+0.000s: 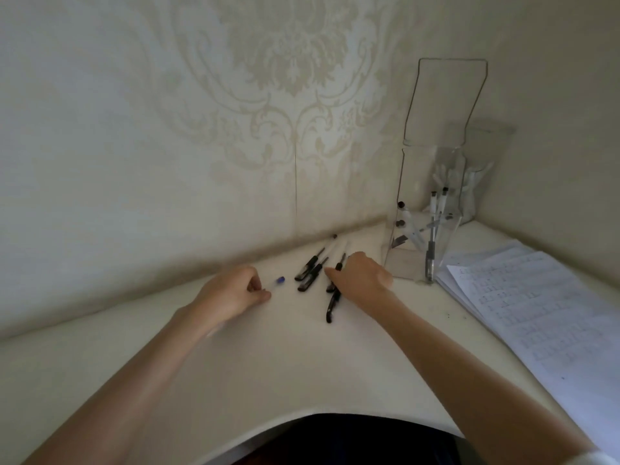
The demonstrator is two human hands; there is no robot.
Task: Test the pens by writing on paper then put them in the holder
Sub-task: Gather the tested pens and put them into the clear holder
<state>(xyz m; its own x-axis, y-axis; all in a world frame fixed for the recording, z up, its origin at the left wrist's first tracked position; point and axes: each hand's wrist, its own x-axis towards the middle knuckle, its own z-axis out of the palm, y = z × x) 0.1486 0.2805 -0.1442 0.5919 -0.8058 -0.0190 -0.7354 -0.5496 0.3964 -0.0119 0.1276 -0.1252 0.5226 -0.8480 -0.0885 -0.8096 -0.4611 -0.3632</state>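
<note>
Several black-gripped pens [310, 271] lie loose on the white desk near the wall. My right hand [360, 280] reaches over them, its fingers curled round one pen [333, 305] whose black end points toward me. My left hand [235, 292] rests on the desk with fingers curled, pinching a clear pen with a blue cap [280, 280] that points right. A clear acrylic holder [402, 260] stands at the right by the wall, with several pens [431, 243] upright inside. Written-on paper [536, 317] lies to the right.
The desk [268, 364] fits into a corner with patterned wallpaper behind. A tall clear flap rises above the holder. A glass jar [479, 182] stands in the corner behind it. The desk's front edge curves in near my body.
</note>
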